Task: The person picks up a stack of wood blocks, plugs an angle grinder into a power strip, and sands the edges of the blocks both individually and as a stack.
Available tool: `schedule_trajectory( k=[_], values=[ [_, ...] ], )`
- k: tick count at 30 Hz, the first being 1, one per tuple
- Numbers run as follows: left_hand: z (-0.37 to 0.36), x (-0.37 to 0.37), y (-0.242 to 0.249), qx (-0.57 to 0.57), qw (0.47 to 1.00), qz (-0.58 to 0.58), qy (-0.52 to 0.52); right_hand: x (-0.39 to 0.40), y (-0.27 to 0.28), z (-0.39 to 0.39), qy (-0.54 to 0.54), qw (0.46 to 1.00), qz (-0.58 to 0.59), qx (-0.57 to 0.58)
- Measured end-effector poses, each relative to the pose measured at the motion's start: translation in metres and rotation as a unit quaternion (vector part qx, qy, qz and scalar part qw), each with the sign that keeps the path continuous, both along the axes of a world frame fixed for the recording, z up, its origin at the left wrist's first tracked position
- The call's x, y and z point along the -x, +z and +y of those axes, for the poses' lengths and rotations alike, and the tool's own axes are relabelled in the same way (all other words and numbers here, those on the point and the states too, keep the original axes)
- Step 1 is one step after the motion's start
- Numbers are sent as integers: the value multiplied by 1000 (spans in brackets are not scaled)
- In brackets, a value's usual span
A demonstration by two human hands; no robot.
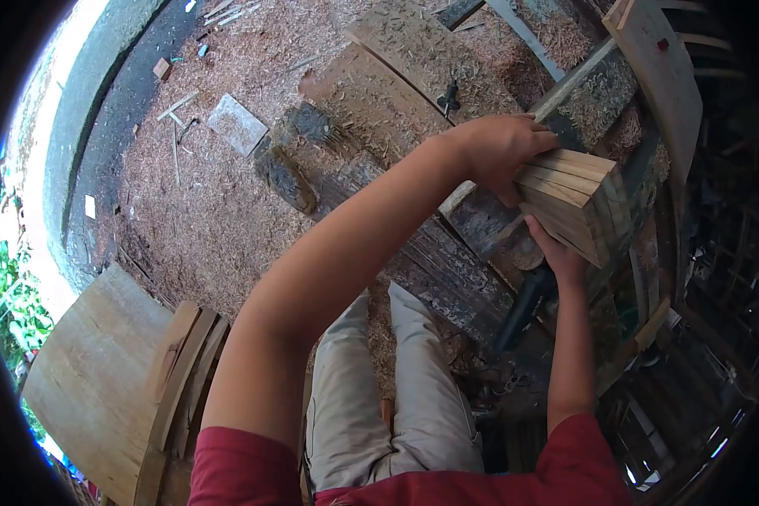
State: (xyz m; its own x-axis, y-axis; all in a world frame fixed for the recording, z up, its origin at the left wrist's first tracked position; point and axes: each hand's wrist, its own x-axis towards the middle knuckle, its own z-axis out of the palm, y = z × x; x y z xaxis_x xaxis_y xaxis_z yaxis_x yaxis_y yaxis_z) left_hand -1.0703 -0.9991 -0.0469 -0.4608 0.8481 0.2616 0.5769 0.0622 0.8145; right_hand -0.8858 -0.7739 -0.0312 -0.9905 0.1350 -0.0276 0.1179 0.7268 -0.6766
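Note:
A stack of short wooden boards (573, 198) is held up at the right, above the workbench, with its end grain facing right. My left hand (506, 152) grips the stack at its upper left end, fingers bent over the edge. From below, my right hand (558, 253) supports the same stack; its fingers are partly hidden by the wood. Under my right hand lies a dark green power tool (527, 308) on the bench.
Shavings cover the bench boards (379, 93) and the floor (202, 202). A small black clamp-like part (449, 99) stands on the bench. Curved planks (181, 371) and a plywood sheet (101, 371) lie at lower left. A pale panel (666, 84) stands at upper right.

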Motion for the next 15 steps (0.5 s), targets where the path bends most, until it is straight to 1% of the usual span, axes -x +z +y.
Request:
schedule_trajectory(
  k=[2,3,6,7,8,10,11,13,15],
  values=[
    [0,-1,-5,-26,999,21,5,-3,4,1,-5,999,-32,25],
    [1,-2,-6,-41,999,30,6,-7,5,2,-3,997,-28,71],
    [-21,-23,18,12,997,-74,20,-18,9,0,-2,983,-21,183],
    [-26,-31,22,7,996,-85,22,-21,18,-5,-4,979,-28,202],
    [-32,-43,26,17,990,-137,37,-25,25,-11,-5,975,-35,221],
    [-46,-66,43,36,969,-236,68,-40,36,-24,-89,917,-76,382],
    [-55,-72,49,20,952,-301,59,-47,42,-31,-129,875,-95,458],
    [-74,-81,60,-11,904,-426,41,-50,64,-48,-180,789,-131,573],
    [-87,-91,69,-87,892,-441,35,-54,78,-58,-208,684,-151,683]
  ],
)
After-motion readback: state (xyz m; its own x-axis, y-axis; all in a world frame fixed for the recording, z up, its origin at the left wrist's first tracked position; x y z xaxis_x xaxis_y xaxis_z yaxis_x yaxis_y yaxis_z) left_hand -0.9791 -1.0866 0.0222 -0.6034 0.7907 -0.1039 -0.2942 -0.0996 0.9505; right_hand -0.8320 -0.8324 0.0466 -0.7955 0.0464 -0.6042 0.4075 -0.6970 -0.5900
